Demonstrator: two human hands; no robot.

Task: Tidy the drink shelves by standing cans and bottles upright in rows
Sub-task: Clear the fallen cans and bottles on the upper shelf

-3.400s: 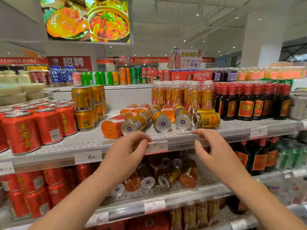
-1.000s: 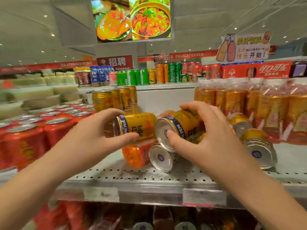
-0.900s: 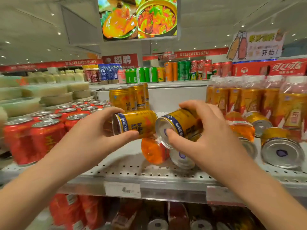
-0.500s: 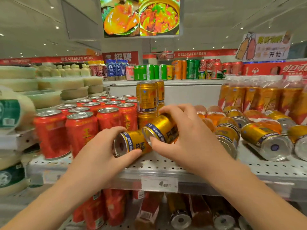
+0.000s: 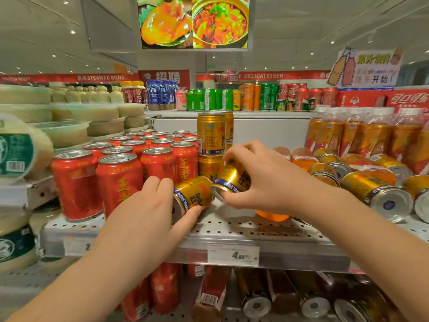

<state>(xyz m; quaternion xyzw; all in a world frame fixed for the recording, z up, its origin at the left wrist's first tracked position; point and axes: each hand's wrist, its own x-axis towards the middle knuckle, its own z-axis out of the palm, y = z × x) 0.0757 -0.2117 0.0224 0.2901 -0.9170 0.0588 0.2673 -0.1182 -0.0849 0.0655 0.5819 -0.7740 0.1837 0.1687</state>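
Observation:
My left hand (image 5: 148, 212) grips a gold can (image 5: 193, 194) that is tilted on its side just above the perforated shelf (image 5: 232, 226). My right hand (image 5: 262, 180) grips a second gold can (image 5: 232, 180), also tilted, touching the first. Both sit in front of a stack of upright gold cans (image 5: 211, 133). To the right, several gold cans (image 5: 373, 194) and orange bottles (image 5: 271, 216) lie on their sides.
Upright red cans (image 5: 118, 180) stand in rows on the left. Upright orange bottles (image 5: 362, 135) line the back right. White tubs (image 5: 21, 154) fill the far left. A price tag (image 5: 233, 255) hangs on the shelf edge; toppled cans and bottles (image 5: 255, 298) lie on the lower shelf.
Both hands have carried their gold cans left and down, from the toppled pile toward the shelf spot in front of the gold stack. The view has shifted left with them.

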